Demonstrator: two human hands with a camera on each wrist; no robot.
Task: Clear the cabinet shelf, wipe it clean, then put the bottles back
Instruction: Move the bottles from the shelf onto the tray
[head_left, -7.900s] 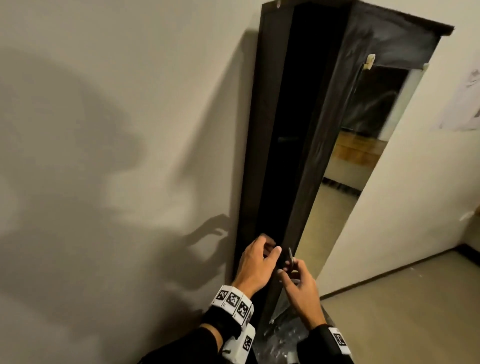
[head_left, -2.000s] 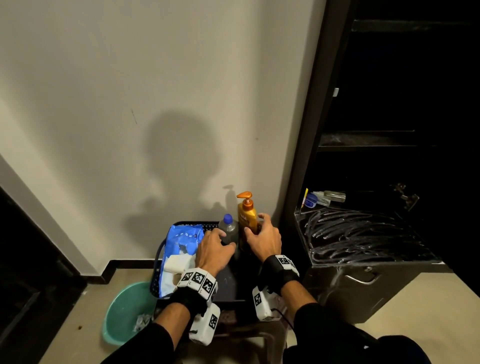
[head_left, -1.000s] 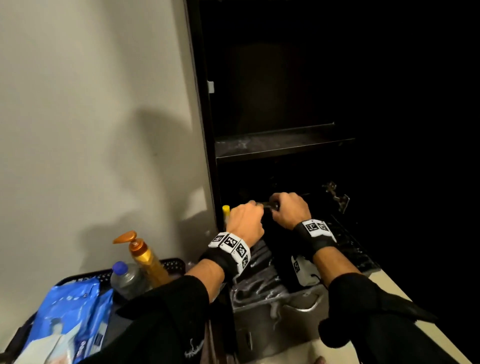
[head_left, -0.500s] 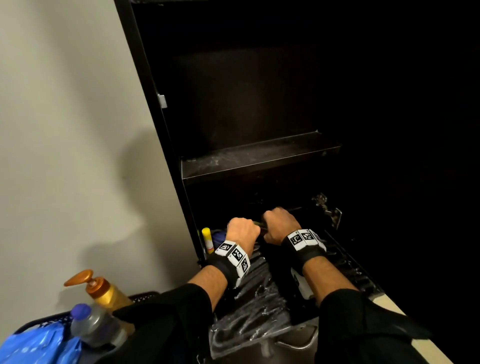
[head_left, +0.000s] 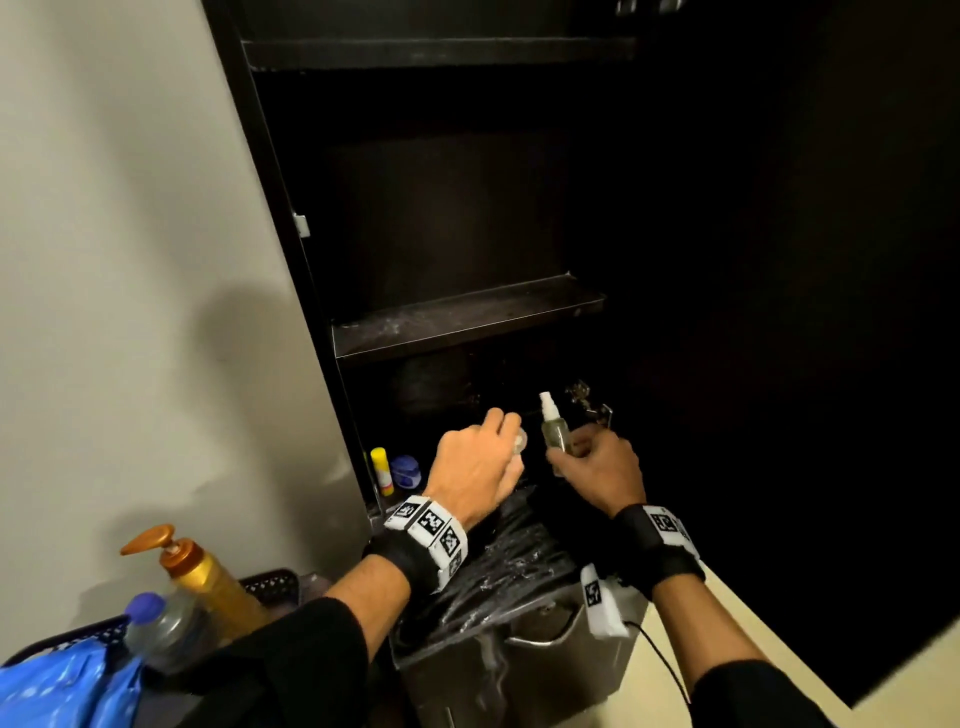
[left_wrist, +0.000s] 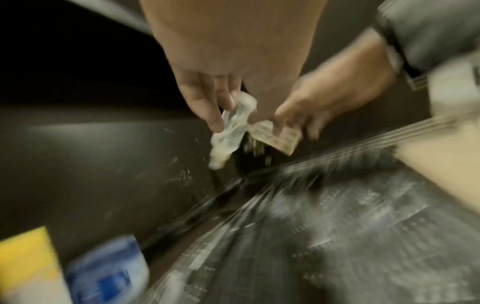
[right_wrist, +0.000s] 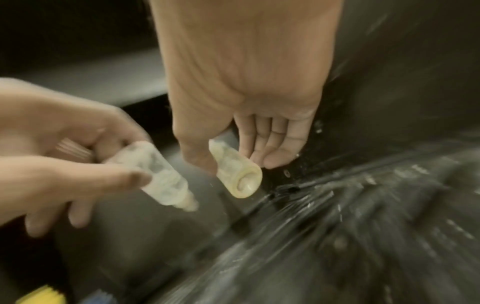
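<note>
Half a second earlier both fists sat low on the bottom shelf (head_left: 452, 447); now each had come up clear of it with a bottle. The left hand (head_left: 475, 470) pinched a small clear bottle (left_wrist: 230, 131) between thumb and fingers, and the right hand (head_left: 597, 470) gripped a small spray bottle (head_left: 555, 428), white nozzle up. Clearing looked underway but unfinished — a yellow tube (head_left: 381, 470) and a blue jar (head_left: 405, 472) still stood at the shelf's left end, and no wiping had begun.

The dark cabinet shelf (head_left: 467, 317) looks like matt wood laminate, dusty and streaked. At six o'clock below it, crinkled glossy plastic film (head_left: 498, 566) covers a brushed metal box (head_left: 550, 660). The small spray bottle (head_left: 555, 431) looks like translucent plastic.
</note>
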